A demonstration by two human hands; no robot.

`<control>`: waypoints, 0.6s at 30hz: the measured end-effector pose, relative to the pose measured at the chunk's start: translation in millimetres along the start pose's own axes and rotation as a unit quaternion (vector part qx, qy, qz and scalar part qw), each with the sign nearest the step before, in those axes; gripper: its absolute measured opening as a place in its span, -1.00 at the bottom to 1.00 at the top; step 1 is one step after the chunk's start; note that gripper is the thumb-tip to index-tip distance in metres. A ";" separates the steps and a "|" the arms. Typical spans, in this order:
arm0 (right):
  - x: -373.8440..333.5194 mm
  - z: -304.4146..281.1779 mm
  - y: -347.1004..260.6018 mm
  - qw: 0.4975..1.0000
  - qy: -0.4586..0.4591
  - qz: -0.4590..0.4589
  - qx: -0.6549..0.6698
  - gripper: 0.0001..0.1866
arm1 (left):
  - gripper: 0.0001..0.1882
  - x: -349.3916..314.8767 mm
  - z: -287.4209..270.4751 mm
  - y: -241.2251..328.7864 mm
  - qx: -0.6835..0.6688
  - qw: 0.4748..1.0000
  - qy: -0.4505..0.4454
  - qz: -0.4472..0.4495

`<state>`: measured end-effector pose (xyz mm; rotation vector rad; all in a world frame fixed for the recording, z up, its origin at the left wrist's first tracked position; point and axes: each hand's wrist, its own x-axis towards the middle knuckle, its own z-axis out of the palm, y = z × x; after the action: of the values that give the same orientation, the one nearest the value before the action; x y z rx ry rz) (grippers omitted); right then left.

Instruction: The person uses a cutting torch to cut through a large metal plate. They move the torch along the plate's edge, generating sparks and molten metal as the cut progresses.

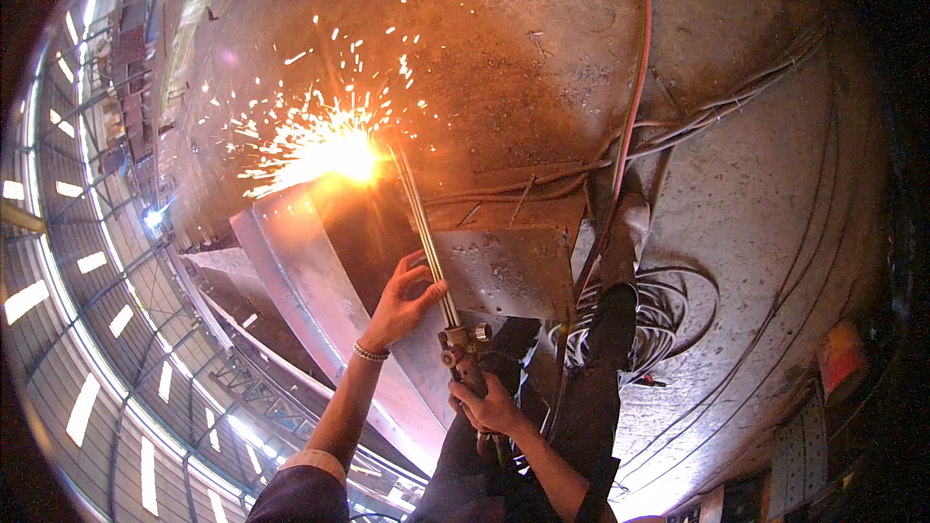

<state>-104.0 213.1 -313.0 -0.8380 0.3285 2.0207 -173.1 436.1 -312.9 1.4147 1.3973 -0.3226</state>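
Note:
A cutting torch (422, 223) with long, thin metal tubes slants up from my lap, its tip hidden in glare. My right hand (489, 407) is wrapped around the handle, just below the brass valve knobs (481, 332). Higher up, my left hand (402, 300), with a beaded bracelet on its wrist, pinches the tubes between thumb and fingers. A white-orange burst of sparks (344, 155) sprays up and to the left from the tip. It flares at the far end of a steel beam (300, 261), where the glare hides the metal.
A steel plate (504, 271) lies right of the torch, by my legs (610, 329). Hoses (635, 87) and bundled cables (717, 116) cross the concrete floor (736, 223). Coiled hose (678, 310) lies beside my foot. Another bright light (153, 218) glows far left.

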 end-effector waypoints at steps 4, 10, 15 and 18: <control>-4.0 0.7 -25.7 0.999 -0.019 0.046 -0.001 -0.77 | -0.60 1.5 -2.1 -7.8 0.002 1.000 0.010 0.011; -2.7 -2.9 -17.4 0.997 -0.027 0.066 -0.021 -0.76 | -0.61 0.7 -2.0 -7.5 -0.009 1.000 0.011 0.003; -3.7 -1.0 -11.1 0.999 -0.013 0.030 -0.001 -0.76 | -0.60 0.0 -0.9 -1.9 0.017 1.000 0.007 0.007; -6.2 -5.8 -20.1 0.996 -0.031 0.075 -0.024 -0.74 | -0.60 -0.3 0.7 -2.0 0.006 1.000 0.005 0.004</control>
<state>-82.7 217.4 -311.4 -0.7993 0.3171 2.1974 -174.5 434.8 -313.9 1.4327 1.4003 -0.3203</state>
